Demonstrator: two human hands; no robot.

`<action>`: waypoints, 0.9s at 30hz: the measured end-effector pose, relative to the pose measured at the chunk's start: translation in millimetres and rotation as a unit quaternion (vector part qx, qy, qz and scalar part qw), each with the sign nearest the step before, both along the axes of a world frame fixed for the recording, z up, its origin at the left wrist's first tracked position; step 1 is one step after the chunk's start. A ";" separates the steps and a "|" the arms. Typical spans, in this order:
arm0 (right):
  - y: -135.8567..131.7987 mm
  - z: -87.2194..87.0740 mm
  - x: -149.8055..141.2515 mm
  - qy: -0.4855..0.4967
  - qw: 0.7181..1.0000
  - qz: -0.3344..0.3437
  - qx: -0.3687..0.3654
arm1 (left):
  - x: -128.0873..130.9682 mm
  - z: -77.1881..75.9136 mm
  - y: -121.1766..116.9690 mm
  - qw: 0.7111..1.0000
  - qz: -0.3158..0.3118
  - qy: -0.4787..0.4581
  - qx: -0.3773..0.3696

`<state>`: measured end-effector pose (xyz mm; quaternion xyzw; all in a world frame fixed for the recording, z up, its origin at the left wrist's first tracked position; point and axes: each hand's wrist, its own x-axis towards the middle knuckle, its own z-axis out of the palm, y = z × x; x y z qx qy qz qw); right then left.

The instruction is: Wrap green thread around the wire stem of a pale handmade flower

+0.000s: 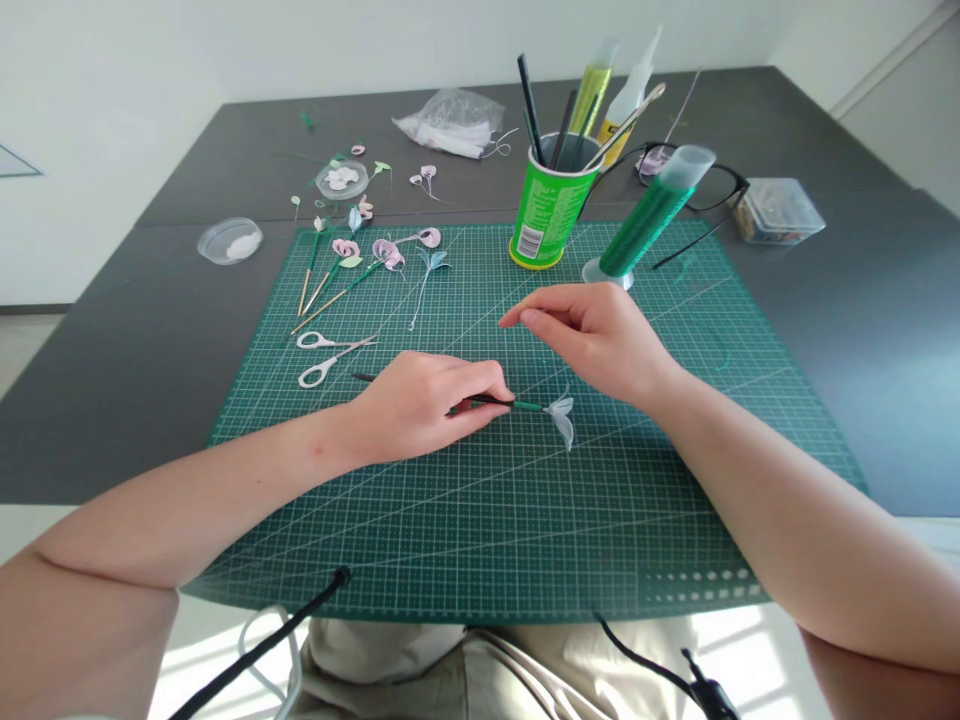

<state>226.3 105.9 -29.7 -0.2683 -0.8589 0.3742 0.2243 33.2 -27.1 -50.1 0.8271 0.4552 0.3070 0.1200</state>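
Observation:
My left hand [427,405] is closed around a thin dark stick, whose rear end shows behind the hand. Green wrapping covers the stick's front part, and a pale, translucent flower [561,415] with thin petals sits at its tip, pointing right. Up and to the right, my right hand [589,325] hovers over the green cutting mat [480,530], thumb and forefinger pinched together. Whatever they hold, perhaps a fine thread, is too small to make out. White-handled scissors [322,360] lie left of my left hand.
Behind the hands stand a green can [553,205] of tools and a tube of green thread [656,215]. Glasses [720,190] and a clear box [780,210] are at right. Several small flowers [386,253] lie at left, near shallow dishes [229,242]. A plastic bag [457,122] lies behind.

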 end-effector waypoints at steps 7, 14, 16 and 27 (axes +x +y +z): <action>-1.0 1.5 0.2 -0.007 1.000 0.003 -0.002 | -0.1 2.4 -0.1 1.000 0.011 -0.012 -0.009; 1.6 3.2 0.2 0.004 0.994 0.029 -0.108 | 1.0 5.3 -2.5 0.999 0.018 -0.027 -0.018; 2.6 3.7 -0.1 0.010 0.988 0.034 -0.147 | 1.1 6.1 -3.2 0.999 0.012 -0.036 -0.027; 3.2 2.6 0.4 0.019 0.987 0.028 -0.157 | 3.6 10.6 -5.5 0.998 0.049 -0.033 -0.021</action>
